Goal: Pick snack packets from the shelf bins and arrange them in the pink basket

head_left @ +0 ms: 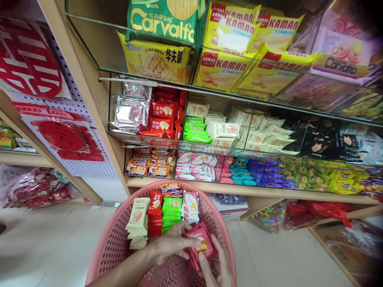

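Between my two hands is a small stack of dark pink snack packets [201,243], held over the pink plastic basket [105,239]. My left hand [173,243] pinches the stack from its left side, thumb across the front. On the right side, my right hand [218,265] closes on the same packets with thumb and fingers. Inside the basket stand neat stacks: cream packets [139,217], red packets [154,213], green packets [172,209], white-and-pink packets [190,205] and orange-and-blue packets [171,189]. The bottom of the dark pink stack is partly hidden by my fingers.
Glass-fronted shelves [209,147] full of wrapped snacks rise behind the basket. Large yellow wafer bags [221,65] fill an upper shelf. A wooden post [89,79] and pegboard with red decorations [62,135] stand at left. Bagged goods [317,213] lie low at right, above the tiled floor [257,247].
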Tool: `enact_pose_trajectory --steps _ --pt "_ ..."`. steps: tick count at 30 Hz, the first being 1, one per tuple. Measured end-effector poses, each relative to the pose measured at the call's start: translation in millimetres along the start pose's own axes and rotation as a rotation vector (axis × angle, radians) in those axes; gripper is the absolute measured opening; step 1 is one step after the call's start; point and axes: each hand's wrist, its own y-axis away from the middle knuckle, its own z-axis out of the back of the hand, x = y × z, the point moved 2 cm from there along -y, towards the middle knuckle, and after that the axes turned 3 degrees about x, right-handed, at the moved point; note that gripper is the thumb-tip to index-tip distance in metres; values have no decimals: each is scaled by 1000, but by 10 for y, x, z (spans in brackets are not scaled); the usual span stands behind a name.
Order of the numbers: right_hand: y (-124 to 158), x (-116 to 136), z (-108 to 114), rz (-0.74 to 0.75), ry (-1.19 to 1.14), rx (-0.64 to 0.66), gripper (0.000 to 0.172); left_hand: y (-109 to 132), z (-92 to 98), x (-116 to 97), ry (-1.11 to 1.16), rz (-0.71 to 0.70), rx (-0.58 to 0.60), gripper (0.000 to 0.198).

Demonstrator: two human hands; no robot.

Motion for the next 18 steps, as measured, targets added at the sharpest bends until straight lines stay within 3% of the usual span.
enact_pose_trajectory --steps 9,18 --pt "64 -1 -52 -80 -111 51 98 -182 -14 0 -58 21 -116 54" --pt "129 -139 -139 101 75 90 87 -259 10 58 -44 27 -147 60"
